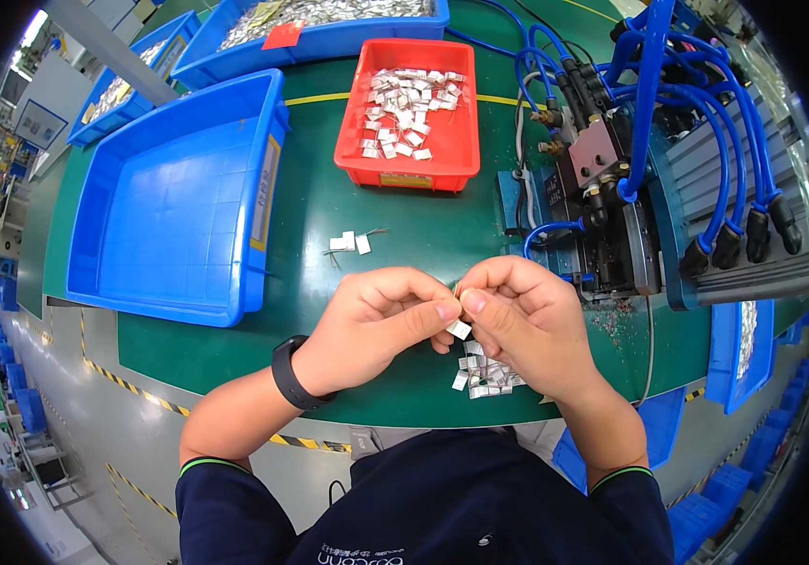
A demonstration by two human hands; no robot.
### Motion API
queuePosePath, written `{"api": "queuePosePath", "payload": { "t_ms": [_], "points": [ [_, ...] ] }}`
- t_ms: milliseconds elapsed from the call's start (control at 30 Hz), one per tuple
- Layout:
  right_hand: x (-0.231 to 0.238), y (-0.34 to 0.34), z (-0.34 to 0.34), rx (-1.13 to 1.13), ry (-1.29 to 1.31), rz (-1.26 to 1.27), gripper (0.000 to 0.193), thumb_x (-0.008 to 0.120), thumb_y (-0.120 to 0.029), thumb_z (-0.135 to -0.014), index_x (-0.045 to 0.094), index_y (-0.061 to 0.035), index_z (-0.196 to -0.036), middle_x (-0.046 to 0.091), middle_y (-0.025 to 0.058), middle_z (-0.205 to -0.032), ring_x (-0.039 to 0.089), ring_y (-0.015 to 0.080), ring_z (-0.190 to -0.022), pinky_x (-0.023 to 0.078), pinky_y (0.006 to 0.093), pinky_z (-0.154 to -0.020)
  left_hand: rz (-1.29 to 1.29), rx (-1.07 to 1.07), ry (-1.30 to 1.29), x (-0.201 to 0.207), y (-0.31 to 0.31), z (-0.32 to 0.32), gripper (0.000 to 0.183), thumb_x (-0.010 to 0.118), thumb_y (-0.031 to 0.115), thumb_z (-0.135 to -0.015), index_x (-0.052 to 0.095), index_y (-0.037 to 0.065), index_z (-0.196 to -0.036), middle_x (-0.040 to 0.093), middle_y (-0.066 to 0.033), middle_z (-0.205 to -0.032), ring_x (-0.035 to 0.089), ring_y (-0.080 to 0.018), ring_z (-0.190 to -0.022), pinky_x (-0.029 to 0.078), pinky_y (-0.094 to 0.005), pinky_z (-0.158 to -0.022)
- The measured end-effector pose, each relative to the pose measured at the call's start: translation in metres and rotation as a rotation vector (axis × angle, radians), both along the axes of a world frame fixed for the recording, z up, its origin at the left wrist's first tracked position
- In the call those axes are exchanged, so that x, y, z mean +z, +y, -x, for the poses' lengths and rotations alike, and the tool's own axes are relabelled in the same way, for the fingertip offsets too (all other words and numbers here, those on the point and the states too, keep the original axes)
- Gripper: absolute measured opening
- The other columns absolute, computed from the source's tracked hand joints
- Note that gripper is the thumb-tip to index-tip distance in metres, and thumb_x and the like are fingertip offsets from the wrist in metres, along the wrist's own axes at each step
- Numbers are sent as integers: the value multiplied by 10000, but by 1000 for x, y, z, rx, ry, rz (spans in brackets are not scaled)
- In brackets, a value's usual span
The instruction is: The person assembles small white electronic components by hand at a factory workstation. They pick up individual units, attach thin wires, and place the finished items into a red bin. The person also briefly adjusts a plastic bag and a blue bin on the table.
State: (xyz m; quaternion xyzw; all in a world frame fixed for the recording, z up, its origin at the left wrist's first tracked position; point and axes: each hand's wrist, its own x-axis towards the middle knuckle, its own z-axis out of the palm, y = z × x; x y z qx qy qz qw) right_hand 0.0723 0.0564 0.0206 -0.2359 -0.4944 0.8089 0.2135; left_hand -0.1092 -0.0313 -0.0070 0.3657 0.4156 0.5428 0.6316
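Observation:
Both my hands meet over the near edge of the green table [329, 198], fingertips pinched close together. Between them is a small white block with thin wire leads [459, 330]; its white body shows under my left fingers. My left hand [393, 315], with a black band on the wrist, is closed on this part. The fingers of my right hand [529, 320] pinch at its thin leads, which are mostly hidden by the fingertips. A pile of similar white blocks [487, 375] lies just below my right hand. A few more wired blocks [348, 242] lie farther off to the left.
A red bin [357, 171] of white blocks stands at the back middle. A large blue bin [164, 212] sits at left, with a filled blue tray [211, 73] behind. To the right is a machine [602, 155] with blue air hoses [647, 104]. Scraps [616, 325] litter the table beside it.

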Motion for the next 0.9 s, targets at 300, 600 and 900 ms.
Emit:
{"api": "queuePosePath", "payload": {
  "t_ms": [300, 600, 900],
  "points": [
    [4, 0, 1, -12, -34, 12, 149, 549, -65, -957, 540, 43, -1060, 624, 75, -929, 640, 130, -795, 515, 239, -692, 13, -24, -96, -2, 1, 0, 146, 595, 88, -946, 640, -35, -1009, 666, -85, -898, 646, -140, -776, 537, -267, -708],
    [-1, -1, 0, -3, 24, -4, 111, 526, -59, -964, 525, 31, -1030, 610, 67, -895, 624, 122, -771, 503, 240, -673, 44, -73, -114, 1, 2, 2, 137, 539, 69, -961, 617, -43, -977, 658, -136, -900, 646, -202, -788, 540, -325, -722],
    [-5, -1, -2, -70, -15, -61, 97, 547, -83, -957, 535, 0, -1005, 582, 11, -850, 501, 24, -650, 403, 185, -552, -9, -74, -147, -5, 2, 2, 142, 579, 113, -960, 622, -22, -979, 658, -81, -883, 639, -134, -759, 527, -259, -700]
  ]
}}
